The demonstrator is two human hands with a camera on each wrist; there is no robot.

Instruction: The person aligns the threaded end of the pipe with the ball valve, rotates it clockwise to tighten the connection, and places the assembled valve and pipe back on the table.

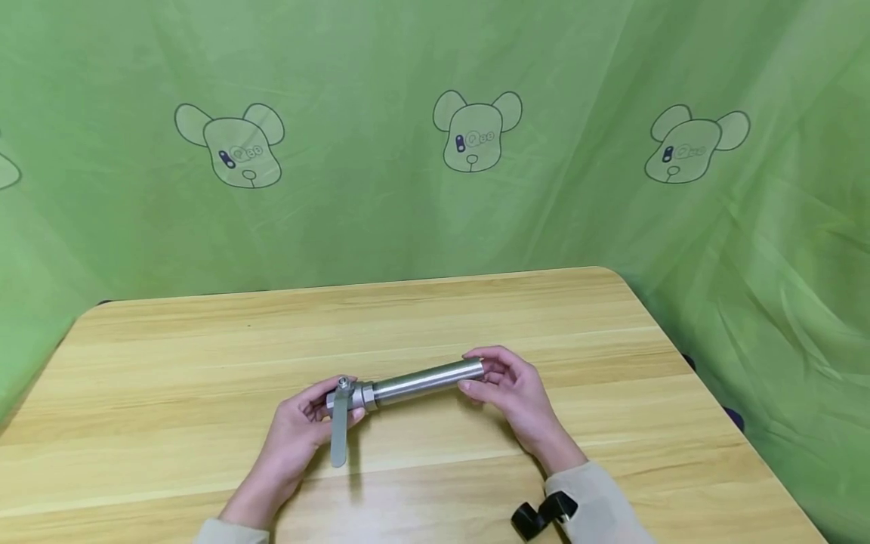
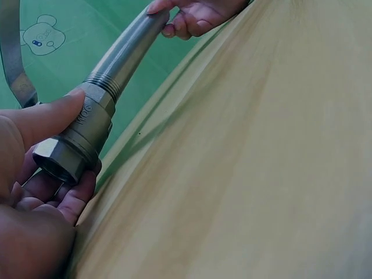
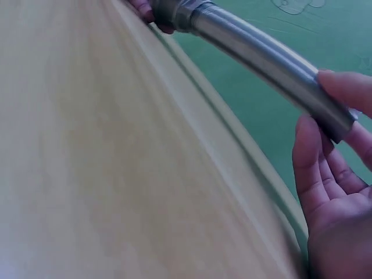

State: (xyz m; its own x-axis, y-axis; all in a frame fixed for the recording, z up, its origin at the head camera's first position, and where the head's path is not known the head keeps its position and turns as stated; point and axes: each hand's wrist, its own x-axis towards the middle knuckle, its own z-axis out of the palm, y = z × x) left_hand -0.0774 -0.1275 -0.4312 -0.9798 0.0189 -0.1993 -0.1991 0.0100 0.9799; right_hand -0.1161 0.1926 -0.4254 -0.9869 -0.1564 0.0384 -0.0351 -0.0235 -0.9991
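A silver ball valve [image 1: 360, 396] with a flat lever handle [image 1: 339, 434] is joined to a smooth metal pipe [image 1: 428, 381]. My left hand [image 1: 294, 438] grips the valve body, thumb along its hex end. In the left wrist view the valve's open end [image 2: 61, 163] faces that palm, and threads [image 2: 104, 82] show where the pipe enters the valve. At the pipe's far end my right hand [image 1: 513, 393] pinches it between thumb and fingers. The pipe slopes up slightly to the right above the table, and the lever points toward the person.
A wood-grain table [image 1: 204, 355] lies under both hands. Behind it hangs a green curtain [image 1: 381, 227] with printed bear heads. A black wrist camera mount [image 1: 544, 514] sits at the right sleeve [image 1: 598, 502].
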